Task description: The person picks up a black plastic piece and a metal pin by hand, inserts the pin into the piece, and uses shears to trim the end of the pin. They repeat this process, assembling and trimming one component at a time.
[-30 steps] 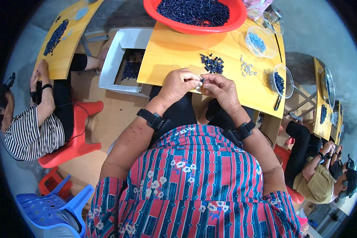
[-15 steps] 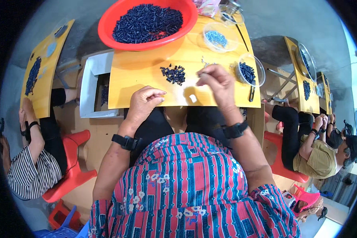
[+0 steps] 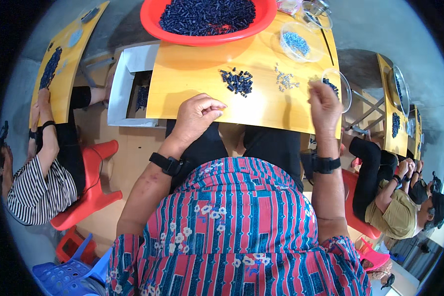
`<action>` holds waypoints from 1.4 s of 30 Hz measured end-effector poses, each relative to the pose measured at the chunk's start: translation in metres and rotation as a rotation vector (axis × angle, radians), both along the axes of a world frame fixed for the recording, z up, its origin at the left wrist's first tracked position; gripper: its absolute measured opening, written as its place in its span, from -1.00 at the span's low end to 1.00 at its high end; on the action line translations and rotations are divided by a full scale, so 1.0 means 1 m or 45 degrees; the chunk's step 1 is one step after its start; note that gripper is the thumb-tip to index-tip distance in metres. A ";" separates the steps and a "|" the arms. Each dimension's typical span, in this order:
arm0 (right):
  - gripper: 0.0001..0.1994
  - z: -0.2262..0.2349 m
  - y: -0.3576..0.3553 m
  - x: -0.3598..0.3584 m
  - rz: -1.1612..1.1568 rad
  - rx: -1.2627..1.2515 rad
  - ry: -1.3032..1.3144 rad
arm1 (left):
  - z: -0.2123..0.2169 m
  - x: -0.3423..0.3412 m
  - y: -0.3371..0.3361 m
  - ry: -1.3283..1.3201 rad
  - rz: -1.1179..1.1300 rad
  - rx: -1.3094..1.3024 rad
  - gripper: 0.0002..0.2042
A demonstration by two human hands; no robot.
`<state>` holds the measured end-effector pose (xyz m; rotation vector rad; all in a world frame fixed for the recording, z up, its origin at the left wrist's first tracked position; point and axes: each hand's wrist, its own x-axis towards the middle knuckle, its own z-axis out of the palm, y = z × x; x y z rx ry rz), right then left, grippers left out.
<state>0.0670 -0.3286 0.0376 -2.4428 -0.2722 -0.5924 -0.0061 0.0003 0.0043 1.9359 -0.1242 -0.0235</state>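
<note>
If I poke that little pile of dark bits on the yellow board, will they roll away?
Probably some would. The dark pieces look like short, small cylinders lying loose, so they likely scatter and roll. They seem light. The yellow board looks smooth, so little would stop them.

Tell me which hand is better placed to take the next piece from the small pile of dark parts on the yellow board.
Left, probably. The left hand rests loosely curled on the yellow board, just below the dark pile. The right hand is raised farther right, beside the clear bowl.
</note>
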 end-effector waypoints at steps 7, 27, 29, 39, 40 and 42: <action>-0.93 -0.012 0.086 -0.025 0.340 0.168 0.310 | 0.001 -0.003 -0.004 -0.019 0.044 0.053 -0.87; -0.84 -0.045 0.095 -0.013 0.256 0.286 0.438 | 0.003 -0.003 -0.007 -0.032 0.013 0.065 -0.82; -0.83 -0.042 0.097 -0.018 0.231 0.545 0.567 | 0.002 -0.004 -0.009 -0.043 0.039 0.059 -0.80; -0.89 -0.049 0.091 -0.018 0.257 0.676 0.483 | 0.004 -0.001 -0.015 -0.086 0.149 0.086 -0.68; -0.89 -0.049 0.091 -0.019 0.258 0.737 0.478 | 0.005 0.000 -0.015 -0.086 0.148 0.088 -0.68; -0.89 -0.048 0.091 -0.018 0.255 0.799 0.474 | 0.008 0.002 -0.016 -0.154 0.161 0.142 -0.68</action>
